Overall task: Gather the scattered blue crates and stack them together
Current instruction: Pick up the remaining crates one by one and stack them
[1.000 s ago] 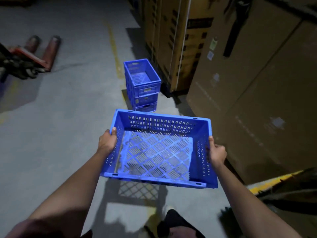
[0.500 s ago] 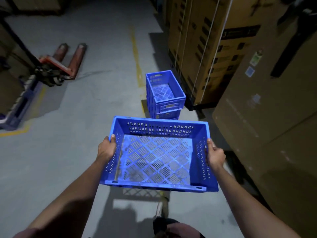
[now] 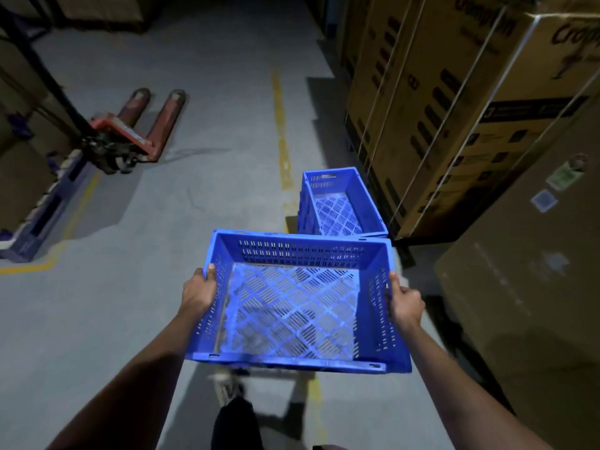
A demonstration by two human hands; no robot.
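- I am carrying an empty blue crate (image 3: 297, 306) in front of me, level and clear of the floor (image 3: 162, 254), its long sides running across my body.
- It is looking light to me: the walls are slotted and the base is an open lattice, so there is little plastic in it, and nothing is lying inside.
- I am judging it stiff enough to keep its shape when held by the two short ends, though the thin walls may be flexing a little under a squeeze.
- My left hand (image 3: 198, 292) is closed on the left end wall, thumb hooked over the rim and fingers wrapped underneath, out of sight.
- My right hand (image 3: 404, 302) is closed on the right end wall in the same way, thumb on the rim.
- The rim is the sensible place to hold: it is thick and ridged, so I am trusting it not to slip.
- The stack of blue crates (image 3: 337, 203) is standing on the floor just beyond the far edge of mine, beside the tall cardboard cartons (image 3: 438, 102).
- I am reckoning the next step is lowering this one squarely onto that stack.
- A red pallet jack (image 3: 136, 138) is parked well apart on the left.
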